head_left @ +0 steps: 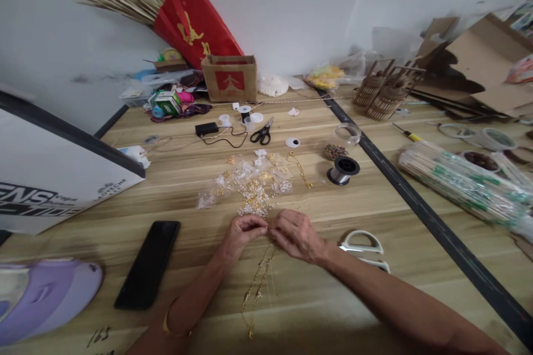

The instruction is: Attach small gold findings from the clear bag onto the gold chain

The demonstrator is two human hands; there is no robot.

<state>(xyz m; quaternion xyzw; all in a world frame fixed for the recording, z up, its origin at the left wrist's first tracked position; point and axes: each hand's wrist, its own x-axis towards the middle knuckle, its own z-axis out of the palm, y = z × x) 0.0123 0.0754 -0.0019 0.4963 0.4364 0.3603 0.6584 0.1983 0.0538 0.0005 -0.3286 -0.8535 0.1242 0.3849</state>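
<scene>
My left hand (pixel 246 233) and my right hand (pixel 297 234) meet fingertip to fingertip low in the middle of the view. Both are closed in a pinch. Something tiny lies between the left fingertips, too small to make out. From the pinched fingers a gold chain necklace (pixel 246 300) with small dangling charms trails toward me in a long loop on the wood. A thin clear thread seems to run beside it. Just beyond my hands lies a heap of gold and silver beads (pixel 256 197), spread over small plastic bags (pixel 233 175).
Right of the beads are a short gold chain (pixel 300 169), a wire spool (pixel 343 170) and a bead jar (pixel 336 150). White-handled scissors (pixel 364 249) lie by my right forearm, a black phone (pixel 147 264) to the left. Black scissors (pixel 261 133) lie farther back.
</scene>
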